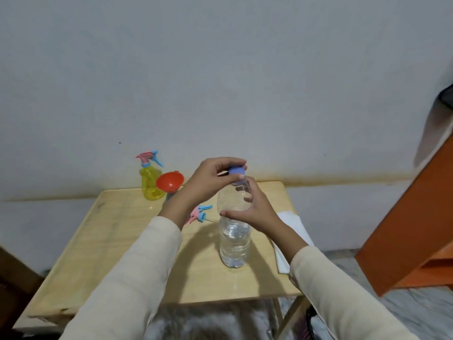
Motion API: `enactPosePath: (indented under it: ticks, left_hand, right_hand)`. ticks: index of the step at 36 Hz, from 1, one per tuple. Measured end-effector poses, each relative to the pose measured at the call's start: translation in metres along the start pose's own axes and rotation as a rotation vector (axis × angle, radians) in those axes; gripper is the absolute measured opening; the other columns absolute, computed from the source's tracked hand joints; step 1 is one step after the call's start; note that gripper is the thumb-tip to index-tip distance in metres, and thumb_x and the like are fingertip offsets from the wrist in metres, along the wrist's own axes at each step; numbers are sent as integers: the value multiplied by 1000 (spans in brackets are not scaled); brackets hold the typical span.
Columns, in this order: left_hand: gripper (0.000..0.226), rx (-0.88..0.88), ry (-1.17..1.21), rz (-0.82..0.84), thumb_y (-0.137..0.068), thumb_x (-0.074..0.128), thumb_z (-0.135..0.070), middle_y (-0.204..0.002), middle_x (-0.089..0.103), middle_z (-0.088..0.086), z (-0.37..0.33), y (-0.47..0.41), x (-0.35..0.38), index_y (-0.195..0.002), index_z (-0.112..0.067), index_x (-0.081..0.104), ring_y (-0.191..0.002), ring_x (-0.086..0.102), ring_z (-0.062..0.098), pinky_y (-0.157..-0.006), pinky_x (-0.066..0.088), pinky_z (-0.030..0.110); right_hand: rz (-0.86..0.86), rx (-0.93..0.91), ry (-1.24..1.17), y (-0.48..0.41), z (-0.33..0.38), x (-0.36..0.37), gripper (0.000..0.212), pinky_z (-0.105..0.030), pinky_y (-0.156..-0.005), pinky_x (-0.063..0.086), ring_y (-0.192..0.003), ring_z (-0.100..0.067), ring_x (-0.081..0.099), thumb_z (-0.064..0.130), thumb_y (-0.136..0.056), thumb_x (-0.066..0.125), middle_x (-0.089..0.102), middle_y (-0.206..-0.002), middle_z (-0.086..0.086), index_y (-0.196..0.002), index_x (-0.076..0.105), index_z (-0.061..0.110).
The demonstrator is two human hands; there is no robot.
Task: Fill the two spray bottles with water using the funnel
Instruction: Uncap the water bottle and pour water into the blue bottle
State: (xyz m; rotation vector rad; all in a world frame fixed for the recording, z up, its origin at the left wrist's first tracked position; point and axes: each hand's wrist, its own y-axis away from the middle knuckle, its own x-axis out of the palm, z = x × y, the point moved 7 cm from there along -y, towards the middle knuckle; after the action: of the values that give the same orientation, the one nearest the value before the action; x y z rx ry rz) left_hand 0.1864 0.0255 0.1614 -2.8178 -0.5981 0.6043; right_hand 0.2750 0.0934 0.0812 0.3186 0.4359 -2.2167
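Near the far left corner of the bench [110, 241] stands the yellow spray bottle [150, 185], upright, with its pink and blue spray top screwed on. Just to its right is the red funnel [169, 182], its wide mouth tipped toward the camera. Its spout goes down behind the left forearm, so what it sits in is hidden; it may well be the second spray bottle. A loose spray top [199, 213] lies on its side near the middle of the bench, beside the left wrist.

The left hand [210, 177] reaches in from the left and pinches the blue cap [236, 171] between thumb and fingertips. The cap sits at the top of the water bottle [234, 241], which stands upright on the bench toward the right edge with its long axis vertical. It looks roughly half full. The right hand [247, 209] comes from the right and is wrapped around the water bottle's shoulder, just under the cap, steadying it.

So the cap lies directly above the right hand's grip and in the left hand's fingers, and the twist runs about the water bottle's upright axis. Whether the cap is tight or loose cannot be told. The funnel lies to the left and toward the far edge, on the left hand's side. A white sheet [291, 224] lies at the right edge.
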Motion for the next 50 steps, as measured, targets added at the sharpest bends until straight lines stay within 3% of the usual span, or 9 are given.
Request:
enactPosePath:
  ticks: [3,9,13,18,21,24,29,35,50]
  left_hand:
    - [35,10,-90,-187,-79,74,-10,-107,70,2,-2,4,1,-113,-11,67,-98,64,5,-89,49,15]
    - [31,-25,-150,-695,-68,85,-21,-82,66,-6,-9,27,9,-93,-8,73,-75,61,8,-67,44,5]
    - [32,-49,-148,-578,-62,88,-28,-79,67,-8,-11,18,2,-85,-14,69,-72,61,0,-64,45,5]
    - [48,-138,-65,-24,-88,66,-17,-122,62,-2,1,9,0,-134,-12,50,-111,59,8,-100,45,24]
    - [50,-158,-61,88,-92,60,-11,-132,57,-3,6,10,1,-139,-12,44,-119,54,6,-107,40,28]
    - [45,-117,-122,8,-90,63,-12,-129,59,-1,4,8,4,-133,-14,53,-117,56,6,-106,41,28]
    - [37,-37,-223,-313,-83,72,-16,-112,68,-2,-5,16,10,-119,-13,66,-99,62,7,-84,43,5]
    - [35,-83,-137,-694,-63,88,-28,-80,65,-6,-6,30,5,-86,-14,65,-76,62,11,-70,50,19]
    - [43,8,-164,-756,-62,87,-29,-82,57,3,-5,25,7,-81,-11,53,-72,51,10,-61,38,9]
  right_hand:
    - [-25,3,1,-3,-2,0,81,-17,-89,39,-113,-2,49,28,-59,88,53,-119,16,-124,39,34]
    - [-68,15,-16,-1,-2,6,83,-12,-85,37,-114,3,49,45,-49,76,54,-122,16,-123,40,35]
    - [-50,-4,14,0,-2,1,83,-17,-88,38,-114,2,49,38,-56,83,53,-123,16,-125,38,37]
    - [-54,-8,19,0,-4,0,82,-19,-89,39,-114,1,49,36,-58,88,54,-123,13,-125,42,31]
    - [-48,8,14,0,-7,2,88,-20,-91,39,-115,0,49,41,-54,87,53,-124,12,-127,41,30]
    - [-65,16,10,1,-8,1,92,-20,-92,40,-115,2,49,50,-49,84,54,-123,12,-128,40,30]
    - [-99,14,7,2,-8,-1,85,-21,-92,41,-113,4,50,47,-49,81,55,-120,17,-123,40,39]
    - [-111,13,41,4,-4,5,85,-29,-94,44,-117,1,50,50,-50,77,55,-123,19,-125,39,40]
    - [-148,31,76,6,-6,5,87,-33,-94,45,-117,1,48,55,-48,71,51,-127,19,-126,38,33]
